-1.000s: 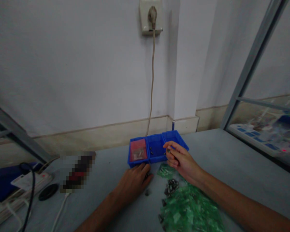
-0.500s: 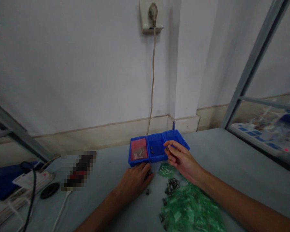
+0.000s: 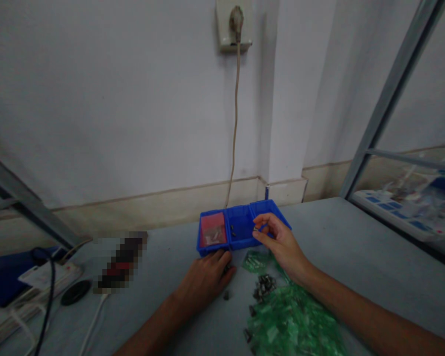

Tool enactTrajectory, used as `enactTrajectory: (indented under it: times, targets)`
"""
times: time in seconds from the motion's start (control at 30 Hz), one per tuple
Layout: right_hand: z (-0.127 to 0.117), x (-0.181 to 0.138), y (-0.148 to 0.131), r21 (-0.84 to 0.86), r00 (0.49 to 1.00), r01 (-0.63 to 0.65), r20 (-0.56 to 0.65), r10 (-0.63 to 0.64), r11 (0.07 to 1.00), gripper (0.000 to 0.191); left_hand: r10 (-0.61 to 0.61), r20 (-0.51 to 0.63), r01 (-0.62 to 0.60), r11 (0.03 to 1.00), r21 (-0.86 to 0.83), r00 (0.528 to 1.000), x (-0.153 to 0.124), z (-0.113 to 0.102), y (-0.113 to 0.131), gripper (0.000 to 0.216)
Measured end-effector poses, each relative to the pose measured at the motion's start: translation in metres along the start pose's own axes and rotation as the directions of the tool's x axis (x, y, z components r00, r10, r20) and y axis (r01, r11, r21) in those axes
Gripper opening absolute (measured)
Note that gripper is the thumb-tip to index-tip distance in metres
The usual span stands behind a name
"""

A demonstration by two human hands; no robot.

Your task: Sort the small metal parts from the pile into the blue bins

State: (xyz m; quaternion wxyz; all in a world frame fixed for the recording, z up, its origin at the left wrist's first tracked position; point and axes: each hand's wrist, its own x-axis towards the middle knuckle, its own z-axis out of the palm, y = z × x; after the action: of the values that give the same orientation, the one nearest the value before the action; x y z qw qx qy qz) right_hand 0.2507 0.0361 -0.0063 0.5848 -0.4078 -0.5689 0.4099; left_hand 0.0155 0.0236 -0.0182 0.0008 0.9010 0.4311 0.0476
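My right hand (image 3: pixel 282 244) is over the right part of the blue bins (image 3: pixel 241 244), pinching a small metal piece (image 3: pixel 256 228) between thumb and fingertips. My left hand (image 3: pixel 207 273) rests on the table against the front of the left bin, fingers curled; something small and dark shows by its thumb, too hidden to name. A pink sheet (image 3: pixel 212 220) and a clear bag of small parts (image 3: pixel 214 236) lie in the left bin. A few tiny metal pieces (image 3: pixel 233 231) sit in the middle one. Before the bins are a small green bag (image 3: pixel 255 262) and a pile of metal pieces (image 3: pixel 266 286).
A large heap of green plastic bags (image 3: pixel 296 324) covers the table (image 3: pixel 378 262) at front right. One loose metal piece (image 3: pixel 226 295) lies near my left hand. To the left are a black round disc (image 3: pixel 76 292), a pixelated object (image 3: pixel 120 264) and cables. A wall socket (image 3: pixel 234 24) hangs above.
My right hand has turned slightly and its fingers have shifted, so the pinched metal piece shows more clearly. My left hand stays in place.
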Motion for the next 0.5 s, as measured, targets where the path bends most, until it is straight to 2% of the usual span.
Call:
enactTrajectory:
  times: [0.17,0.3,0.5]
  targets:
    - [0.0004,0.0002,-0.0019,0.034,1.0,-0.022,0.02,0.021,0.999,0.026,0.0,-0.013,0.0,1.0,-0.003,1.0,0.0,0.0029,-0.0007,0.017]
    - [0.0034,-0.0023,-0.003,0.157,0.993,-0.109,0.063,0.101,0.981,0.026,0.0,-0.014,0.0,1.0,-0.011,1.0,-0.0003,0.0039,-0.0016,0.017]
    - [0.0035,-0.0011,-0.002,0.47,0.953,-0.296,0.207,0.222,0.831,0.022,-0.008,0.009,0.008,1.0,-0.001,1.0,-0.0003,-0.0007,0.001,0.017]
